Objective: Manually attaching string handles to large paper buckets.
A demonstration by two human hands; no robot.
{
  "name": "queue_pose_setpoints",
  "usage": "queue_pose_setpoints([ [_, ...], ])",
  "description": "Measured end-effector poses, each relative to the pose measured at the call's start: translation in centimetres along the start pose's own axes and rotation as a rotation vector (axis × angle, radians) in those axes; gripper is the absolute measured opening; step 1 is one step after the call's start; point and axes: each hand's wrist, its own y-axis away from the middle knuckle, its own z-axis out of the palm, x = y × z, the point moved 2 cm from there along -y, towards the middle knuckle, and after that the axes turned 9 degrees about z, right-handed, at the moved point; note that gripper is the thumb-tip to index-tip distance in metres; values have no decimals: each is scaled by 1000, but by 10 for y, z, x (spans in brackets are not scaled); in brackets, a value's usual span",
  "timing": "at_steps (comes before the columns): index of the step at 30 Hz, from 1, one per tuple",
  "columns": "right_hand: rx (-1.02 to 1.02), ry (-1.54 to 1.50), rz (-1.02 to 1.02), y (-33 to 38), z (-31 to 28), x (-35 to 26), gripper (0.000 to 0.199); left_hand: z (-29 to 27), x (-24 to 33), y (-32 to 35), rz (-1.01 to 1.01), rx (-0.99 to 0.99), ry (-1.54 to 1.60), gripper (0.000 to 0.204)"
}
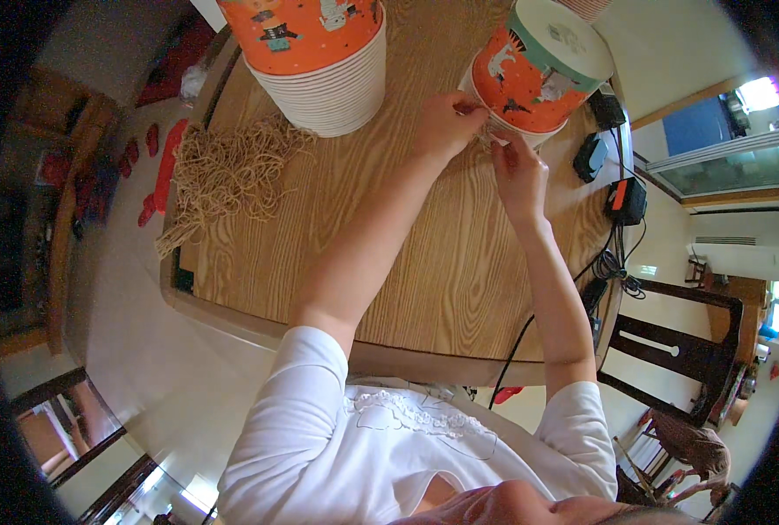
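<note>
Seated at a wood-grain tabletop with a pale edge [345, 236], we bring both bare hands together at the near lower edge of an orange, round paper bucket with a green band, printed cartoon figures and a pale disc on top [529, 87], which stands toward the far right of the table. Our left hand [447, 127] touches the bucket's white lower rim with fingers curled, while our right hand [522, 175] sits just beside it, thumb and fingertips drawn close; a scrap of something pale shows between the two, too small for us to make out, and we cannot tell whether either hand pinches it. To the left rises a stack of nested orange paper buckets with ridged white rims [319, 92], and nearer us spreads a tangled heap of tan twine [236, 171], its ends reaching the table's left edge. Black power adapters [591, 157] and a coiled black cable [614, 262] line the right side, near a dark wooden chair with a slotted back [669, 347].
</note>
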Motion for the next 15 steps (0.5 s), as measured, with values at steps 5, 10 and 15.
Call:
queue_pose_setpoints([
  [5,-3,-93,-2,-7,0,-15,22,-5,-4,1,-58,-53,87,21],
  [10,65,-30,19,-15,11,-8,17,0,3,1,-89,-50,71,21],
  [15,-5,-120,62,-14,9,-13,17,2,8,-1,-111,-90,-59,29],
])
